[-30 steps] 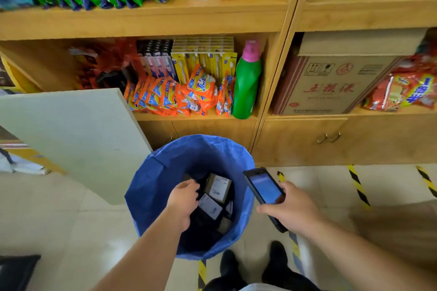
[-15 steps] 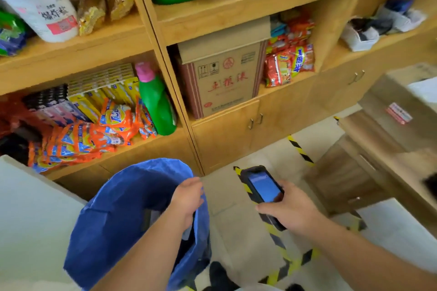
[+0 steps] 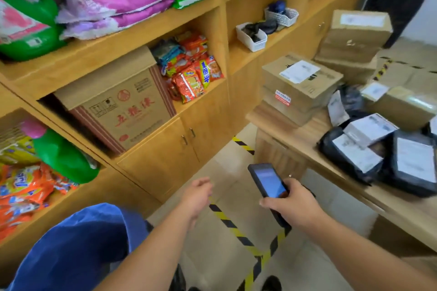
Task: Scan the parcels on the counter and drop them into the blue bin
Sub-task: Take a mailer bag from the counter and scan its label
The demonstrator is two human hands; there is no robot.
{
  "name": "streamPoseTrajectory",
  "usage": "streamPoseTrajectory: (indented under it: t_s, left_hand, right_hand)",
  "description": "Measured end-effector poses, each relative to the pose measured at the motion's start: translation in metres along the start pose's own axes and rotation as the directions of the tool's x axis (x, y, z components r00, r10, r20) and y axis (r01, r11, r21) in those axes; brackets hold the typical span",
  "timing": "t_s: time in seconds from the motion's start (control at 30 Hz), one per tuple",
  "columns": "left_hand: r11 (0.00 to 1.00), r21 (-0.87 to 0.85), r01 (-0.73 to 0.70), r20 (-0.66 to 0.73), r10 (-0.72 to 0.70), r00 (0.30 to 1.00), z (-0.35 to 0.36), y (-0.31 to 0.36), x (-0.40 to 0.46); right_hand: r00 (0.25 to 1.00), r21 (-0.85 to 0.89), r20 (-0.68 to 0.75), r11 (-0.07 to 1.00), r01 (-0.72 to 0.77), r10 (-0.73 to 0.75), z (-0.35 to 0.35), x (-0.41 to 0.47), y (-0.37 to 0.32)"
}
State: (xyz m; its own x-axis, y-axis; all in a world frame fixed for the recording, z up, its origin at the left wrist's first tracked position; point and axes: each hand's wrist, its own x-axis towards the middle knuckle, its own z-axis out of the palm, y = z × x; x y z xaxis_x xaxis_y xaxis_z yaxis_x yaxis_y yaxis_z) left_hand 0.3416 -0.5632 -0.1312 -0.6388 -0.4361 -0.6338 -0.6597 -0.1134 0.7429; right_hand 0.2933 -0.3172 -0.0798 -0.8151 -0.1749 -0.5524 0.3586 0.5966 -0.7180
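Between the blue bin (image 3: pixel 78 250) and the counter (image 3: pixel 307 134), my left hand (image 3: pixel 197 196) hangs empty, fingers loose; my right hand (image 3: pixel 292 205) grips the scanner (image 3: pixel 268 184). Parcels (image 3: pixel 354 156) wait on the counter; next, I judge, I reach for one.

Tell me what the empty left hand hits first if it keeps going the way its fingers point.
Probably the cabinet doors under the shelf: the left hand points up and away over bare floor. Depth is unclear.
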Motion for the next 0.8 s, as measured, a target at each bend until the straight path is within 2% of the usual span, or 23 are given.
streamPoseTrajectory:
  t_s: [0.17,0.43,0.8]
  left_hand:
    - [0.995,0.091,-0.033,0.121,0.022,0.992,0.077,0.019,0.005]
    - [0.971,0.224,-0.084,0.290,0.016,0.957,0.185,0.056,0.016]
    - [0.905,0.397,-0.149,0.497,-0.075,0.865,0.343,0.110,0.066]
  right_hand:
    - [0.991,0.021,-0.117,0.998,-0.060,0.062,-0.064,0.001,0.040]
    - [0.947,0.257,-0.237,0.954,-0.153,0.216,-0.137,-0.004,0.089]
    - [0.831,0.437,-0.359,0.863,-0.254,0.426,-0.220,0.030,0.129]
